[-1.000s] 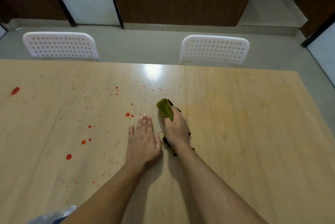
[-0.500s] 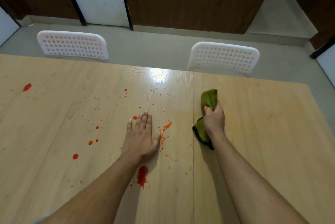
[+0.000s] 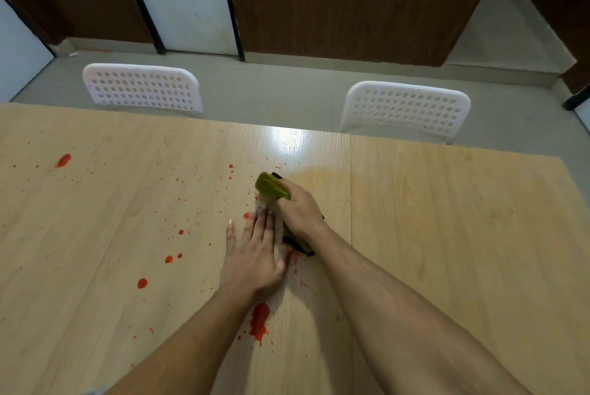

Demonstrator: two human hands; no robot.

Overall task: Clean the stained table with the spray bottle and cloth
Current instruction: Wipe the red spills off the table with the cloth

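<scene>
My right hand (image 3: 300, 209) grips a bunched green cloth (image 3: 272, 187) and presses it on the light wooden table (image 3: 447, 235), just right of my left hand. My left hand (image 3: 255, 254) lies flat on the table with its fingers straight, its fingertips beside the cloth. Red stains are scattered over the table's left and middle: a large smear (image 3: 259, 321) below my left wrist, round drops (image 3: 142, 283), and a blot (image 3: 63, 160) at the far left. No spray bottle is in view.
Two white perforated chairs stand at the table's far edge, one at the left (image 3: 142, 88) and one at the right (image 3: 405, 110). Behind them are a grey floor and dark wooden wall panels. The table's right half shows no stains.
My right hand has swept the cloth left from the table's middle seam to a spot beside my left fingertips, over the orange smear there. My left hand has stayed flat in place.
</scene>
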